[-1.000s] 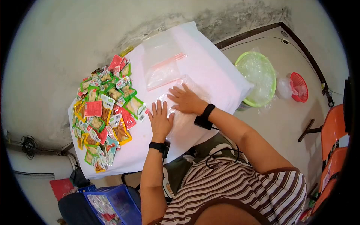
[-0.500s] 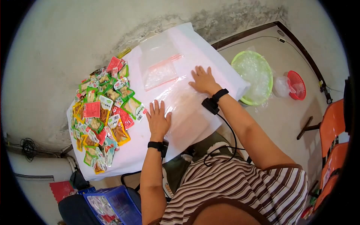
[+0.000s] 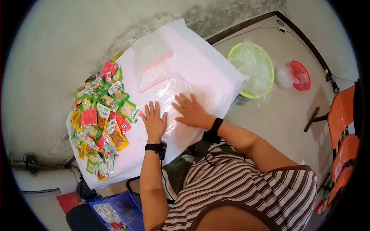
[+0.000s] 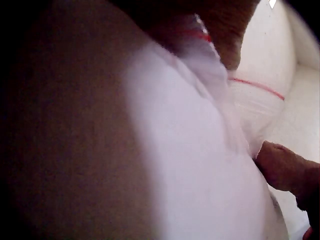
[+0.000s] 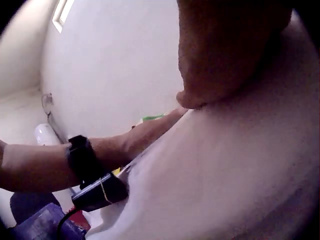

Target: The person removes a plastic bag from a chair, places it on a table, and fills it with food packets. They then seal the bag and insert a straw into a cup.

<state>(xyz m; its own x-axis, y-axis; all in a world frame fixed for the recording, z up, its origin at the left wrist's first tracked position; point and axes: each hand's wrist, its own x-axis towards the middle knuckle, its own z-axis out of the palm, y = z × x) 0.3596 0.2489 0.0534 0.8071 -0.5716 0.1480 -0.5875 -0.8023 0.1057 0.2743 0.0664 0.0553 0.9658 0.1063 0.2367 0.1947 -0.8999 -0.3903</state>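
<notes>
A clear plastic bag [image 3: 169, 90] lies flat on the white-covered table [image 3: 204, 57]. The left hand [image 3: 155, 125] rests palm down at the bag's left edge, fingers straight and spread. To its right the right hand [image 3: 193, 112] lies on the plastic, fingers also spread, holding nothing. Above them in the head view is another clear bag [image 3: 156, 71] with red strips. In the left wrist view a red strip [image 4: 257, 87] shows beyond the dark, close hand. The right wrist view has the right hand [image 5: 225, 50] over the white cloth.
Many colourful food packets [image 3: 89, 116] are heaped on the table's left side. On the floor at the right stand a green-rimmed tub [image 3: 252, 71] with clear plastic and a red basket [image 3: 300, 76]. A blue crate [image 3: 123, 210] is below the table, and orange chairs [image 3: 342, 104] stand far right.
The right hand slid out to the bag's far right part, then came back toward the left hand. The left hand stayed flat. The whole head view has shifted slightly.
</notes>
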